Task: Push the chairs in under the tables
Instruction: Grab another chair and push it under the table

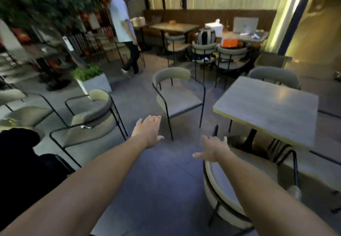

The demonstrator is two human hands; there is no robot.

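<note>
While both arms reach forward from the bottom of the frame, the left hand [148, 131] and the right hand [212, 148] are spread open, holding nothing. Right of centre stands a square table [269, 108]. One chair [177, 95] stands in the middle of the frame, well apart from the table on open floor. A second chair [230, 186] at lower right sits just beside the table, under the right forearm. Another person [123, 23] walks at upper left.
</note>
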